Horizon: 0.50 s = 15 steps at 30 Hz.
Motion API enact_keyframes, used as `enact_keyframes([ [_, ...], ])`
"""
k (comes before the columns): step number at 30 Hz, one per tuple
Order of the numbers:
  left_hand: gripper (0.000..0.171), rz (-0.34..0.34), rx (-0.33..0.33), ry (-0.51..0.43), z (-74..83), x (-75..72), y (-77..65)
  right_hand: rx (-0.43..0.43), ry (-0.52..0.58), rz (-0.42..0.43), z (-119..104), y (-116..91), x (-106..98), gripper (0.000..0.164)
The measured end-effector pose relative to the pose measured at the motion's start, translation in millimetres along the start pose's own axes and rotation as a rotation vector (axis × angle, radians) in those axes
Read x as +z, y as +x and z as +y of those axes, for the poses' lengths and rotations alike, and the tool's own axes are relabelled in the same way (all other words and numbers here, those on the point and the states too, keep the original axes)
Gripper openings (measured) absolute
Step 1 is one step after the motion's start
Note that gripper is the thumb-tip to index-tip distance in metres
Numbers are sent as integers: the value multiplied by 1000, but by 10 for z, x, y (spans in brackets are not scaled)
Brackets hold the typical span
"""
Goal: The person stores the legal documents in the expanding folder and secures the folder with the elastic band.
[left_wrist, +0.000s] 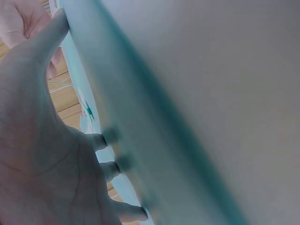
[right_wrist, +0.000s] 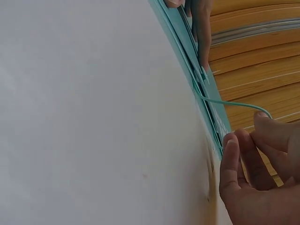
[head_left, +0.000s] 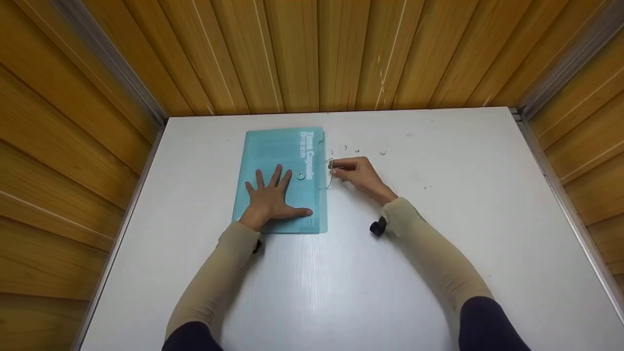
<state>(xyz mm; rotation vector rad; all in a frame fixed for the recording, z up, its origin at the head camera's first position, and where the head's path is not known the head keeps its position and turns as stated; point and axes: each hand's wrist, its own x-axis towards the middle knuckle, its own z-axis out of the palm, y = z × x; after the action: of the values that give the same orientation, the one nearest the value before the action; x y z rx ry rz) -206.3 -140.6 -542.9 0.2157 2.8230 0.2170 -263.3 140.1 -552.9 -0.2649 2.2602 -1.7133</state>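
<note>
A teal translucent document folder with white "Time Capsule Dream" lettering lies flat on the table. My left hand rests on its lower part, fingers and thumb spread. A round button sits on the flap, just beyond those fingertips. Off the folder's right edge, my right hand pinches a thin elastic cord between thumb and fingers. The cord runs from the folder's edge and stands out in a loop. In the left wrist view, the left hand touches the folder's surface with its fingertips.
The white table spreads around the folder, with small dark marks beyond the right hand. Wood-patterned walls border the back and both sides. A black wrist device hangs at the right sleeve.
</note>
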Motion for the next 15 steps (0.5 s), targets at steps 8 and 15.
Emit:
enact_keyframes([
  [8,137,1,-4,-7,11,4,3,-39,33,52,13,54,139,41],
  [15,137,-6,-7,-14,4,-1,8,-92,-21,30,-34,58,245,42],
])
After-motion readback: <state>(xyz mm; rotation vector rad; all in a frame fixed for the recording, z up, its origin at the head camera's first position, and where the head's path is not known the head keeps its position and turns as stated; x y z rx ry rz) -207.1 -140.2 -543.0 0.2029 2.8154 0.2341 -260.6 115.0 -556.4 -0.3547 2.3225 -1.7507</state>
